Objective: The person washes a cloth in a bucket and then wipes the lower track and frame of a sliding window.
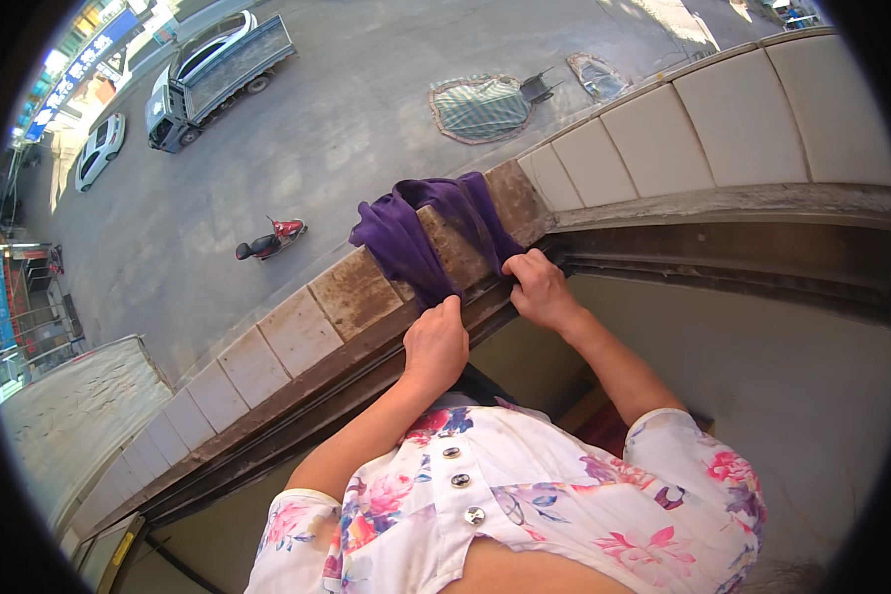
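A purple cloth hangs over the outer edge of a tiled window ledge, with brown stains on the tiles around it. My left hand grips one end of the cloth at the inner side of the ledge. The other end is pinched in my right hand, close to the right corner of the opening. Between the two ends, stained tile shows. Beyond the ledge the looped middle of the cloth bunches up, and how far it hangs down outside is hidden.
A dark metal window track runs along the inner side. White wall tiles border the opening on the right. Far below on the paved ground are a red scooter, a flatbed truck, a white car and a striped cover.
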`<state>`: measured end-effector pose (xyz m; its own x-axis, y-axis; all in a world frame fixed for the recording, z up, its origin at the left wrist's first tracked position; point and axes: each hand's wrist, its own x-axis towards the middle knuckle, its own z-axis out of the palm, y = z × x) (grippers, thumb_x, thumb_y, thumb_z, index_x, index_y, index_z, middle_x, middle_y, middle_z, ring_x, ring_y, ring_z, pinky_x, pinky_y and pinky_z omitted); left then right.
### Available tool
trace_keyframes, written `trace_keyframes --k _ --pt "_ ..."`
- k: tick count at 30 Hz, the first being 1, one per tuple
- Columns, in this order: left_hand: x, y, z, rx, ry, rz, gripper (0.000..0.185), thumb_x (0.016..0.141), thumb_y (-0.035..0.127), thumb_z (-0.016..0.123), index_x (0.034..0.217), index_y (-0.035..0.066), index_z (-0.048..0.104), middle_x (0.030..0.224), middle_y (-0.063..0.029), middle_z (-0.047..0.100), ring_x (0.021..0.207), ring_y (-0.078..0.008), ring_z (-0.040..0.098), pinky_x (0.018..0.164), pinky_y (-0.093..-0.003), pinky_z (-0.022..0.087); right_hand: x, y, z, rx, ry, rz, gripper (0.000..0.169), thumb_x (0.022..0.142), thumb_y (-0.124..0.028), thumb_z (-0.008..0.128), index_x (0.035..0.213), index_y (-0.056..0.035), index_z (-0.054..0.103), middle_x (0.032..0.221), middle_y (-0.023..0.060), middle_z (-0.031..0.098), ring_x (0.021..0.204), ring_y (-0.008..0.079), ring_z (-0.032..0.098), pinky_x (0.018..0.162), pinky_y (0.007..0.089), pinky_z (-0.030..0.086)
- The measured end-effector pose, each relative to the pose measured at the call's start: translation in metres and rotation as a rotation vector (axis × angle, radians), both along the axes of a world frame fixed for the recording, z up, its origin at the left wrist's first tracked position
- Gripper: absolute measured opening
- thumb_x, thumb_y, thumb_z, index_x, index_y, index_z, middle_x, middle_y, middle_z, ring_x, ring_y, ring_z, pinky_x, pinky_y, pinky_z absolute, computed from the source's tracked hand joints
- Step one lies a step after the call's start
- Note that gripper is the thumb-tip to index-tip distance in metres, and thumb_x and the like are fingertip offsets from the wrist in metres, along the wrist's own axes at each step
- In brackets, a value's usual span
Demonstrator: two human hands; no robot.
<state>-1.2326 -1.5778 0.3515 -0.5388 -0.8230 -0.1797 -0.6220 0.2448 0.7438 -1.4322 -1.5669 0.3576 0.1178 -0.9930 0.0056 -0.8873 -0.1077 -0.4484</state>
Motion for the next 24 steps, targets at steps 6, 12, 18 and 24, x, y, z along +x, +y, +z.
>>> trace_keyframes --k 6,12,18,24 --pt "-0.026 -0.007 -0.002 0.002 0.028 0.000 0.027 0.074 0.004 0.054 0.100 -0.001 0.050 0.079 -0.0172 0.060 0.079 -0.0327 0.059 0.070 -0.0435 0.046 0.010 0.001 -0.004 -0.037 -0.056 0.024 0.024 0.061 0.006 0.053 0.083 -0.0042 0.055 0.076 0.0108 0.056 0.074 0.0306 0.054 0.062 0.0407 0.047" --pt "-0.051 -0.003 -0.004 0.041 0.069 0.111 0.021 0.076 0.006 0.054 0.095 0.000 0.050 0.078 -0.0185 0.060 0.080 -0.0349 0.059 0.070 -0.0452 0.046 0.013 0.007 -0.014 0.047 -0.240 -0.166 0.017 0.066 0.003 0.054 0.083 -0.0016 0.055 0.073 0.0126 0.056 0.071 0.0288 0.055 0.061 0.0364 0.046" --pt "-0.048 -0.005 -0.022 0.319 0.400 0.426 0.023 0.082 0.009 0.056 0.102 -0.002 0.053 0.079 -0.0096 0.060 0.073 -0.0166 0.058 0.069 -0.0289 0.046 0.013 -0.010 -0.008 0.137 -0.588 -0.402 0.011 0.070 0.001 0.055 0.081 -0.0009 0.056 0.072 0.0118 0.057 0.067 0.0219 0.057 0.061 0.0309 0.045" --pt "-0.018 -0.109 -0.001 0.288 0.881 0.500 0.011 0.086 0.006 0.053 0.093 -0.002 0.054 0.082 -0.0010 0.058 0.074 -0.0076 0.051 0.069 -0.0219 0.043 -0.015 -0.053 0.006 -0.193 -0.244 -0.321 0.010 0.072 0.001 0.056 0.082 -0.0024 0.056 0.074 0.0121 0.059 0.070 0.0267 0.057 0.064 0.0345 0.047"
